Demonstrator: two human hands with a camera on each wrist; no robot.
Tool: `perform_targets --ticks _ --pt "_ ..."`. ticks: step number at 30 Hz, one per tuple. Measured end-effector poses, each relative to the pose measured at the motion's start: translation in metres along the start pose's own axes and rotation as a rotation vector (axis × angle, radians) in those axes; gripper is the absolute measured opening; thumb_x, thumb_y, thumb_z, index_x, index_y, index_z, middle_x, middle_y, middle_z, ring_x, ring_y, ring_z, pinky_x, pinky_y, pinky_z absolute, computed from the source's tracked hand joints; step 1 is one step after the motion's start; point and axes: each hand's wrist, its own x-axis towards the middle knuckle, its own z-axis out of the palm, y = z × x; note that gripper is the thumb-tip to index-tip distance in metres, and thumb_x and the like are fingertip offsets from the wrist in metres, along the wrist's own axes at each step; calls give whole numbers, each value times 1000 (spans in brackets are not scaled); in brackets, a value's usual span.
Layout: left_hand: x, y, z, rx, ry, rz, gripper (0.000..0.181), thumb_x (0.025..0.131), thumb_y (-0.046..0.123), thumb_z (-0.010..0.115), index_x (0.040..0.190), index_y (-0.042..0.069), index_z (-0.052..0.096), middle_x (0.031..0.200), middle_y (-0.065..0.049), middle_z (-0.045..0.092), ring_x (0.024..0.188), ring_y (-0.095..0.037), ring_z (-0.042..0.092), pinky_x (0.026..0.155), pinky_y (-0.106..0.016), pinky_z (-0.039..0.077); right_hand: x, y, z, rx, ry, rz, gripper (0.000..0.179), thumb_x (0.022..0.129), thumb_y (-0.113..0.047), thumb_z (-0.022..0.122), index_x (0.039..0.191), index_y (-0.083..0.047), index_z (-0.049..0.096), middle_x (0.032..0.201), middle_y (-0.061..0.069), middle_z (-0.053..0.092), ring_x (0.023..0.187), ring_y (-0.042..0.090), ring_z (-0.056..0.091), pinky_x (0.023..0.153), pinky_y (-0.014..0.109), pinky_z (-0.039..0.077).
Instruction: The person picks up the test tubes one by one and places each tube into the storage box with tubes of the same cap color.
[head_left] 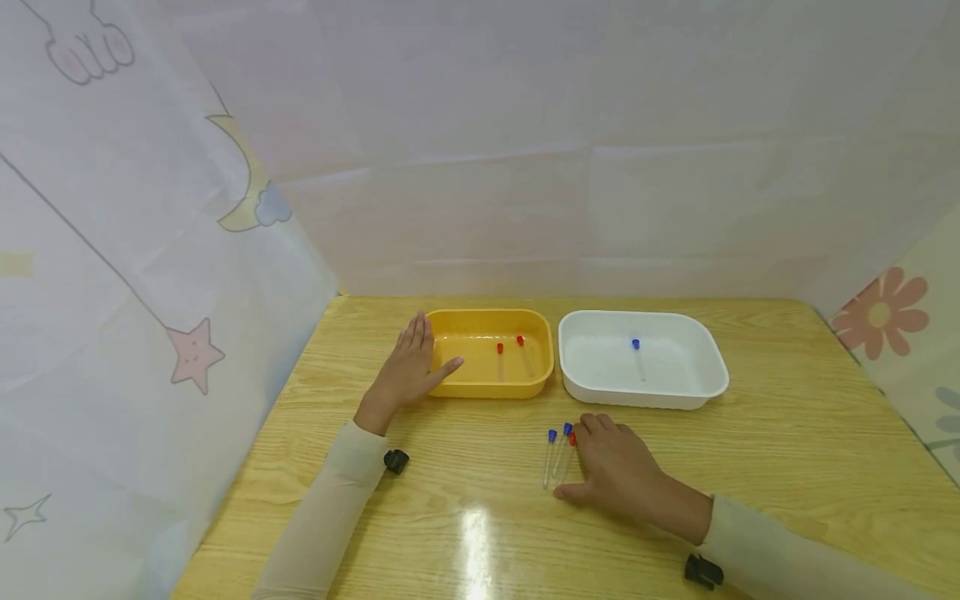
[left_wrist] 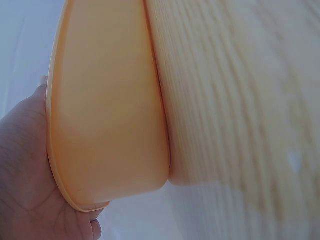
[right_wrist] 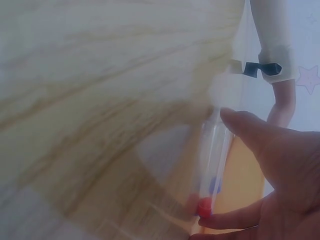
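"What surrounds you there?"

"I'm at a wood-grain table (head_left: 450, 467) across the lower half of the frame; a white glare (head_left: 475, 550) shines at bottom centre."

"And behind it?"

"I face a pale, creased sheet (head_left: 480, 225) filling the upper middle."

"Anything on the left?"

"I see a printed pink star (head_left: 195, 353) left of centre, and above it a yellow crescent moon (head_left: 257, 180) with a blue cloud (head_left: 272, 205)."

"On the right?"

"A coral flower (head_left: 880, 314) near the right edge, and a bluish one (head_left: 949, 421) lower, cut off by the frame."

left hand (head_left: 405, 367): fingers straight, thumb spread | right hand (head_left: 618, 467): palm down, thumb apart from fingers | arms (head_left: 322, 508) outstretched
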Motion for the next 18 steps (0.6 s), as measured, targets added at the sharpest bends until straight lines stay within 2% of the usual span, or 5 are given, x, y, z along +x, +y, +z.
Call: perform_targets --ticks 13,18 --pt "0 0 -1 4 3 -4 102 102 70 31 159 -8 -1 165 -19 -18 156 -34 -7 124 -49 1 1 -1 0 -8 -2 -4 96 71 -70 80 123 9 62 120 19 60 113 33 56 88 51 53" --pt "1 -2 1 16 7 6 106 99 75 26 158 -9 0 165 -20 -17 155 -37 -4 124 -50 3 2 -1 3 -1 -4 -1 94 73 -68 80 124 9 62 120 17 60 113 31 55 88 51 53"
